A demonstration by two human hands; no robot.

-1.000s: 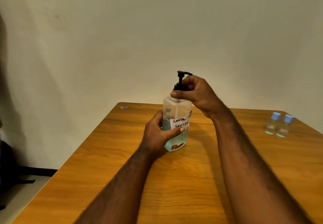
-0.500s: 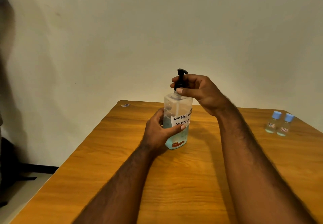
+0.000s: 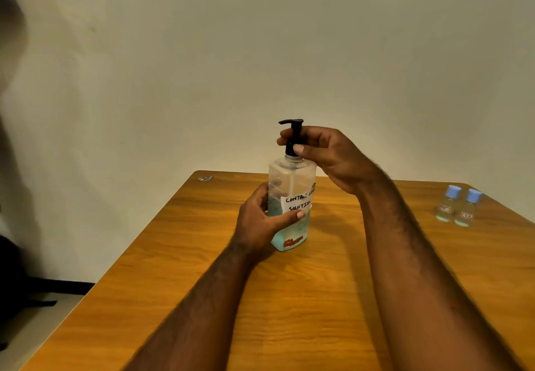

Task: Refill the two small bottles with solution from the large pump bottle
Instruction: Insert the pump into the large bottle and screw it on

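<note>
Fingers of right hand pinch pump neck; left hand wraps large pump bottle, mid tabletop. Stiff plastic, part full, maybe slippery: hold body. Small bottles far right, capped, light

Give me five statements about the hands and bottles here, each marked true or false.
1. The left hand grips the body of the pump bottle. True.
2. Both small bottles wear blue caps. True.
3. The right hand holds a small bottle. False: it pinches the black pump at the bottle's neck.
4. The small bottles stand left of the pump bottle. False: they stand near the right edge of the table.
5. The pump bottle lies on its side. False: it stands upright.
</note>
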